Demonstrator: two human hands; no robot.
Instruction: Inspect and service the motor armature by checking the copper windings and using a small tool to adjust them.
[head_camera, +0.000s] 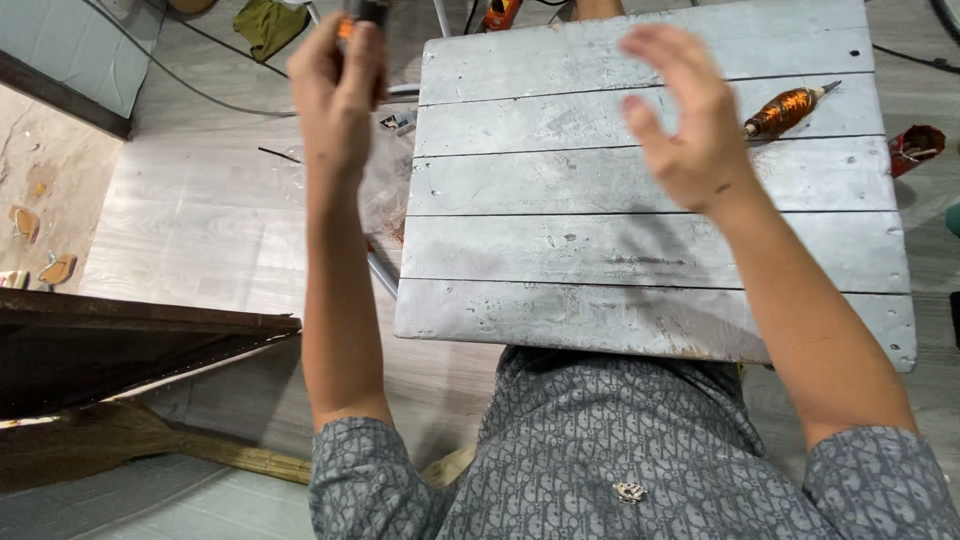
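head view, looking down over a grey patterned shirt (640, 450) at a silver-painted plank table (650, 250).

left hand (338, 95) is being held raised at the upper left, off the table's left edge and above the floor. its fingers are curling closed around a small dark object with an orange part (358, 14); the object is sitting at the fingertips near the top edge of the frame, mostly cut off and blurred, so its kind is not readable. grip is looking firm, fingers together on it.

right hand (685, 115) is hovering over the upper middle of the table, fingers spread apart and slightly curved, palm facing left toward the other hand. it is holding nothing and touching nothing; the two hands are well apart.

a copper-wound spindle (786, 110) with a metal tip is lying on the table's second plank, just to the right of the right hand, not in contact with it, tilted with its tip pointing to the upper right.

surroundings: a small red item (915, 148) is lying on the floor beyond the table's right edge. a broom (150, 445) is lying on the floor at lower left, beside a dark board (120, 345). an olive cloth (268, 25) is sitting on the floor at the top, and a pair of sandals (40, 250) is lying at the far left.
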